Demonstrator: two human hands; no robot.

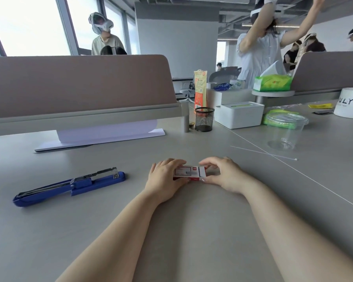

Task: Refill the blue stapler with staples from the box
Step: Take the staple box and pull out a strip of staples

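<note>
The blue stapler (69, 187) lies swung open flat on the grey desk at the left, its metal staple channel facing up. A small red and white staple box (189, 173) rests on the desk in the middle. My left hand (164, 178) grips the box's left end. My right hand (222, 174) pinches its right end, where a white inner part shows slightly beyond the red sleeve. The stapler lies well to the left of both hands.
A pad of white paper (102, 137) lies under the desk divider (80, 86). A black mesh pen cup (204, 119), a white tissue box (238, 115), a clear plastic cup (285, 131) and a white cable tie (263, 152) sit at the back right. People stand beyond the dividers.
</note>
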